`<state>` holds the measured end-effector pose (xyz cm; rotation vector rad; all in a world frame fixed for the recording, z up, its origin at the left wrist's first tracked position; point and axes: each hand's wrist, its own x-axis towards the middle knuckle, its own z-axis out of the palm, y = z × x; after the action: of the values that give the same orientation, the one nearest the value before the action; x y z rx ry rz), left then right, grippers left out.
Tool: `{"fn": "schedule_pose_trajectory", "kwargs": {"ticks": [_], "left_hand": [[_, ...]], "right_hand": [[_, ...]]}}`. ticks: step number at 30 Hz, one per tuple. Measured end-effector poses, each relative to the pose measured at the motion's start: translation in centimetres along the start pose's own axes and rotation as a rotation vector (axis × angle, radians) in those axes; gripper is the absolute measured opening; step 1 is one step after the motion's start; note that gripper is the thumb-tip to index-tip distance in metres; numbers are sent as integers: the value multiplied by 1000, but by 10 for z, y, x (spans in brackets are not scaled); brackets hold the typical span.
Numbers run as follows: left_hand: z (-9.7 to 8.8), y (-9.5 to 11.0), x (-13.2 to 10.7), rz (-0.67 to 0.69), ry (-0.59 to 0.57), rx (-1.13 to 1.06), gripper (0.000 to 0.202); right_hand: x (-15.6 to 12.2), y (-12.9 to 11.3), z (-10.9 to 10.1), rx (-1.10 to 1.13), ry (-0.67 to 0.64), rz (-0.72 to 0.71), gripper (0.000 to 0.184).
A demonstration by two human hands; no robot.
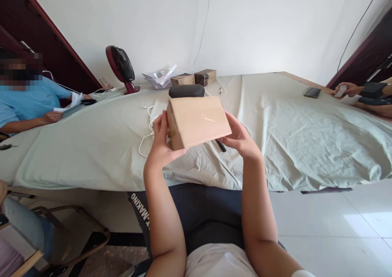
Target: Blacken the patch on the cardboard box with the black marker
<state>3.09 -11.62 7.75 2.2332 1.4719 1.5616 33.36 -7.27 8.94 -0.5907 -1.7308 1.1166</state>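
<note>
A brown cardboard box is held tilted above the cloth-covered table, between my two hands. My left hand grips its left side, thumb along the lower edge and fingers on the side face. At the right side, my right hand closes on the box, its fingertips partly hidden behind it. Just beyond the box lies a black rounded case, partly covered by it. A dark stick-like object shows below the box's right part. White cable lies on the cloth left of my left hand.
A pale green cloth covers the long table. A red and black fan, a plastic basket and two patterned boxes stand by the wall. A phone lies at right. One person sits left with papers; another's hands are at right.
</note>
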Motion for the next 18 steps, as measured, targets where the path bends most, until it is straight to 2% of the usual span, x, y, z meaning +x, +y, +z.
{"fn": "schedule_pose_trajectory", "kwargs": {"ticks": [4, 7, 10, 13, 16, 18], "left_hand": [[5, 19, 7, 147, -29, 215, 131], [12, 34, 10, 210, -59, 286, 128], [18, 42, 11, 211, -63, 304, 124], [18, 43, 11, 208, -69, 282, 118], [9, 35, 9, 186, -67, 123, 112], [-2, 25, 6, 88, 12, -31, 108]], "right_hand": [[-1, -14, 8, -128, 80, 132, 144], [2, -23, 16, -168, 69, 180, 156], [5, -26, 21, -183, 66, 211, 150], [6, -22, 23, -236, 135, 158, 142], [5, -17, 20, -284, 237, 73, 139], [2, -15, 13, -275, 266, 6, 136]]}}
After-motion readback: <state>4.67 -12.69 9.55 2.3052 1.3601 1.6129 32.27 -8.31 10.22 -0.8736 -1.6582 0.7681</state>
